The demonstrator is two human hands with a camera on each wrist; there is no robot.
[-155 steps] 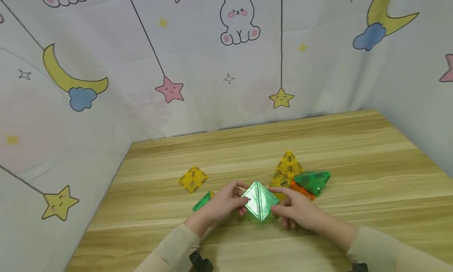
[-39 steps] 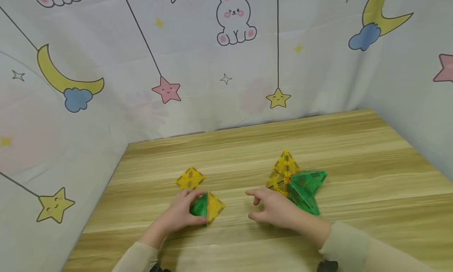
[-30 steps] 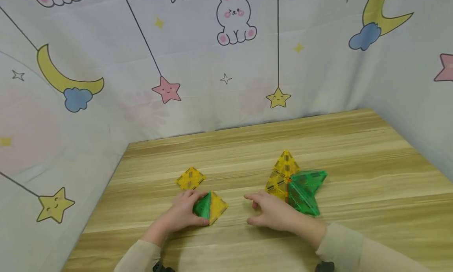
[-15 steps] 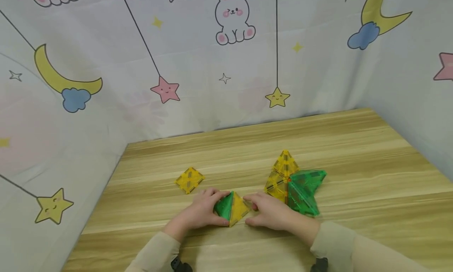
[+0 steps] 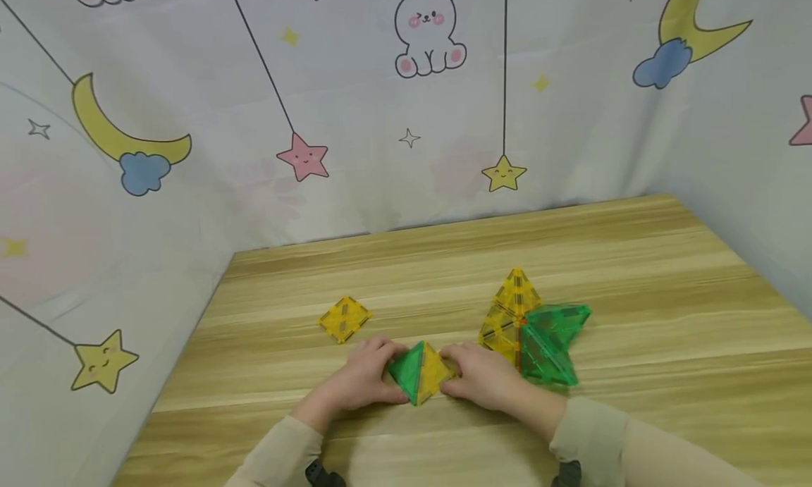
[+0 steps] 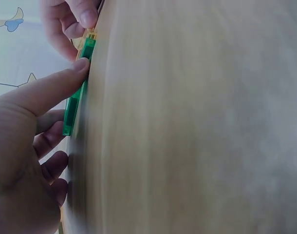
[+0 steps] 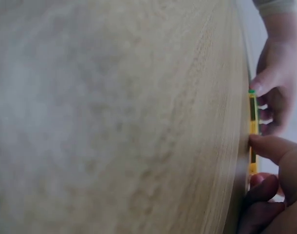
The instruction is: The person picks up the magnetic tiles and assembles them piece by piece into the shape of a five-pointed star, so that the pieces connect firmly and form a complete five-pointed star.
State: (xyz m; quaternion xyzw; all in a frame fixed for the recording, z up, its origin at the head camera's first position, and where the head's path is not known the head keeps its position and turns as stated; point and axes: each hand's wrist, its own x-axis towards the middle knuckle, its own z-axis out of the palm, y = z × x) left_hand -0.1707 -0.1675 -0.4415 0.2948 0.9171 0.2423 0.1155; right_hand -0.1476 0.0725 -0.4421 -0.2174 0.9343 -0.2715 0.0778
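Observation:
In the head view, a green triangular magnetic tile point(image 5: 406, 371) and a yellow triangular magnetic tile point(image 5: 434, 374) lie edge to edge on the table, forming a diamond. My left hand point(image 5: 364, 375) pinches the green tile between thumb and fingers. On the other side, my right hand point(image 5: 483, 378) grips the yellow tile by its outer edges. The left wrist view shows the green tile point(image 6: 79, 100) edge-on under the left thumb. Edge-on in the right wrist view is the yellow tile point(image 7: 253, 127), with the right thumb against it.
Just beyond the right hand sits a structure of joined yellow tiles point(image 5: 507, 318) and green tiles point(image 5: 552, 342), with a little orange showing at its centre. A yellow tile diamond point(image 5: 345, 319) lies at the left on the wooden table point(image 5: 406, 268). A patterned cloth point(image 5: 355, 106) hangs behind.
The green tile pair held earlier now lies joined to the structure on the right. My left hand has slid the green-and-yellow diamond rightward, and my right hand has taken hold of its yellow half.

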